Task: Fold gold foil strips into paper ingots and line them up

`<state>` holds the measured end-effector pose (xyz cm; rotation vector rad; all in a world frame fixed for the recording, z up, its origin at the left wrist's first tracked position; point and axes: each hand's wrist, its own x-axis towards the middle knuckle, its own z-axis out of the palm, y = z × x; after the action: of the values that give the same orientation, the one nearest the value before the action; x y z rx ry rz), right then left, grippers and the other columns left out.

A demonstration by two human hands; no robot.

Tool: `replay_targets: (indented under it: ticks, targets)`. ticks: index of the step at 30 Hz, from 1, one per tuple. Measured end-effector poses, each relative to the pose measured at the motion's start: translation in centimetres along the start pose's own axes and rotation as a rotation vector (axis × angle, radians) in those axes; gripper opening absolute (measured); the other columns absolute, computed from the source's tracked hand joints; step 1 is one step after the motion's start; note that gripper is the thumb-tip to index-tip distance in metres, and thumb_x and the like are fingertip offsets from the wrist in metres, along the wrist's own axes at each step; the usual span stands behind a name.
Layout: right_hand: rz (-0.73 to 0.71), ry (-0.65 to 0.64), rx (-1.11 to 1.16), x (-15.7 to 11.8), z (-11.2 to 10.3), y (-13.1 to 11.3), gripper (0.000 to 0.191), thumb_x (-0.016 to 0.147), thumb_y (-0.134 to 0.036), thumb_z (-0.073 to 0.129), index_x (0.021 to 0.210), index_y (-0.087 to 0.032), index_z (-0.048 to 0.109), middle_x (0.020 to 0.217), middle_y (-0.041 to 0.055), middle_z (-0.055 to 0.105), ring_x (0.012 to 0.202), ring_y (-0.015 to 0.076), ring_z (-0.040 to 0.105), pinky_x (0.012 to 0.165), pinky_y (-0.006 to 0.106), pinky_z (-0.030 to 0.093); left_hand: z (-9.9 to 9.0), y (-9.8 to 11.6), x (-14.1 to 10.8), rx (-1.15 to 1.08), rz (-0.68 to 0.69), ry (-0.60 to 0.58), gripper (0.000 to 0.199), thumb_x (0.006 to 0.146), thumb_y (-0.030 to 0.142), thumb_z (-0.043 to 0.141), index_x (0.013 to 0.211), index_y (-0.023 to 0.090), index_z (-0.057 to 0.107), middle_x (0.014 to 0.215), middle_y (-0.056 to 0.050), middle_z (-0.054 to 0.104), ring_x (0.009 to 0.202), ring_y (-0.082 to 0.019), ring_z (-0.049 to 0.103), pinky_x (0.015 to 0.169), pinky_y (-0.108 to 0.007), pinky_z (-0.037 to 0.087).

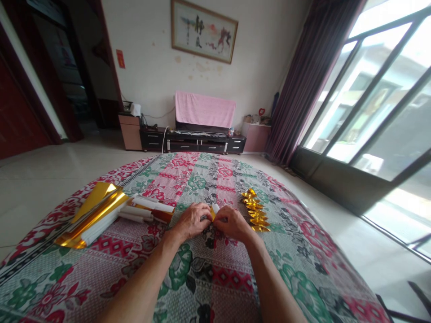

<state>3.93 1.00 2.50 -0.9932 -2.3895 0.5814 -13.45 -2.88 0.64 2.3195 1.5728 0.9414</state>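
Over the middle of the cloth-covered table, my left hand (193, 220) and my right hand (232, 222) meet at a small piece of gold paper (213, 212) with a white side showing. Both hands have their fingers closed on it, and they hide most of the piece. Right of my right hand stands a row of folded gold paper pieces (256, 211), pointed at their ends. To the left lies a loose stack of gold foil paper (101, 215), partly rolled, its white backs showing. White paper rolls (138, 211) lie beside it, close to my left hand.
A patterned red, green and grey cloth (188, 278) covers the round table. Beyond it stands a low black cabinet (185, 146) with a pink towel (205, 107) draped above. Windows (380, 98) and a purple curtain (313, 67) are on the right.
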Motion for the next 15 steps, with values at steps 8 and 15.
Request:
replay_targets:
  ticks: [8,15]
  targets:
    - [-0.016,0.032,0.034,-0.1,-0.3,0.8,0.021,0.066,-0.007,0.053,0.065,-0.019,0.070,0.075,0.0021,0.065,0.077,0.0137,0.057,0.074,0.024,0.042,0.8,-0.1,0.3,0.078,-0.038,-0.006,0.011,0.076,0.020,0.057,0.078,0.021,0.067,0.098,-0.003,0.061,0.094,-0.017,0.053,0.088,-0.032,0.042]
    - [-0.059,0.031,0.015,-0.2,-0.3,1.1,0.023,0.062,-0.005,0.053,0.065,-0.019,0.070,0.080,0.0020,0.065,0.078,0.0131,0.057,0.075,0.023,0.043,1.1,-0.1,0.5,0.102,-0.071,0.005,0.012,0.077,0.020,0.054,0.076,0.020,0.066,0.095,-0.003,0.061,0.091,-0.017,0.054,0.085,-0.031,0.043]
